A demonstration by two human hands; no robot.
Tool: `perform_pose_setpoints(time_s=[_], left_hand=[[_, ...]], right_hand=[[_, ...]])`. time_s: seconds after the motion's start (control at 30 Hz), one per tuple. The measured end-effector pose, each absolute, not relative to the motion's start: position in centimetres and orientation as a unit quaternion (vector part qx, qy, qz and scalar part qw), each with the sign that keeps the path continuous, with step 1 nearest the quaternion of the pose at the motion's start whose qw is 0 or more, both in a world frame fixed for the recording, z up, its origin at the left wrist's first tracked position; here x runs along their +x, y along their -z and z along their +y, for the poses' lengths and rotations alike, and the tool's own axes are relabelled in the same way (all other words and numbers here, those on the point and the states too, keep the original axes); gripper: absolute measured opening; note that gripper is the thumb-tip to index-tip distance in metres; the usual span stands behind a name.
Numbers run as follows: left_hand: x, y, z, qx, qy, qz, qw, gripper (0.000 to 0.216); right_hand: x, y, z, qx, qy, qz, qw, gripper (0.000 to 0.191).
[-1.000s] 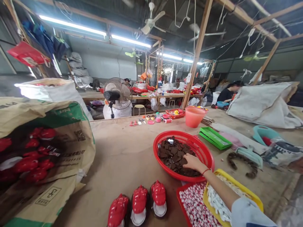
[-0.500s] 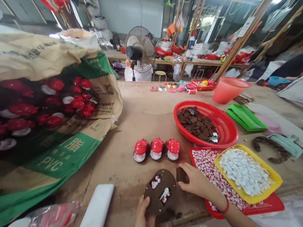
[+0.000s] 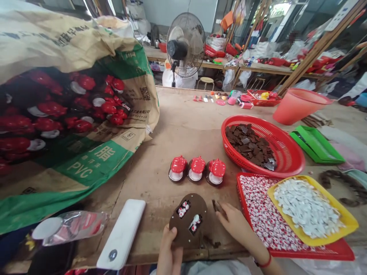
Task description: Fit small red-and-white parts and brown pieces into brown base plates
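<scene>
One paper sack (image 3: 86,172), far left, mouth open toward the desk (image 3: 180,122), filled with red-and-white figures.
One clear packet (image 3: 83,229) with red contents, below the sack.
One white slab (image 3: 122,233) with a small round display, lying flat on the desk.
One left hand (image 3: 169,248): fingers closed on the lower left edge of a brown disc, thumb on top.
One brown disc (image 3: 183,229), at the near side of the desk, two openings facing up, red-and-white beads in both, a white piece in the lower one. Whether its near edge rests on wood cannot be told.
Three red-topped figures (image 3: 196,166), in a row just beyond the disc.
One right hand (image 3: 235,221), just right of the disc, not touching it: fingers nearly together, pinching one thin brown plate (image 3: 217,206) on edge.
One red basket (image 3: 289,152), heaped with further brown plates.
One red tray (image 3: 323,252) of loose beads; one yellow tray (image 3: 348,225) of white pieces lying across it.
One green tray (image 3: 315,145), right of the basket.

Hazards, as judged: beads may spill if the disc tips, being gripped at one side; the plate may slip from so narrow a pinch; beads may scatter if the right forearm catches the red tray's rim; the yellow tray may slide if knocked.
</scene>
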State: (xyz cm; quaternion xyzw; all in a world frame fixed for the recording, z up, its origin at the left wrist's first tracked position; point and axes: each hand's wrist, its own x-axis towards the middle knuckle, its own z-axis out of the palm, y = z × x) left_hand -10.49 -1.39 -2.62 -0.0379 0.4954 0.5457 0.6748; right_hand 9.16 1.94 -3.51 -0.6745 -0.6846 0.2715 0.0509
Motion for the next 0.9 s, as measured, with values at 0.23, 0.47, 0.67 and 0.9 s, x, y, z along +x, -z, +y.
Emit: perform_pose_setpoints(time_s=[0.23,0.47,0.67,0.9], left_hand=[[-10.3,2.5,-1.2,-0.075,-0.549,0.495,0.67,0.017],[-10.5,2.6,-1.6,-0.06,-0.547,0.494,0.673,0.019],[-10.6,2.6,-1.7,-0.042,-0.534,0.488,0.689,0.015],[-9.9,2.6,-2.1,-0.05,-0.524,0.466,0.712,0.019]], right_hand=[[8.5,5.2,2.0,-0.664,-0.259,-0.701,0.023,0.032],[8.3,6.7,1.9,-0.676,-0.249,-0.692,0.035,0.038],[9.0,5.9,2.2,-0.684,-0.274,-0.667,0.114,0.016],[10.6,0.7,1.4,-0.626,-0.474,-0.514,0.346,0.017]])
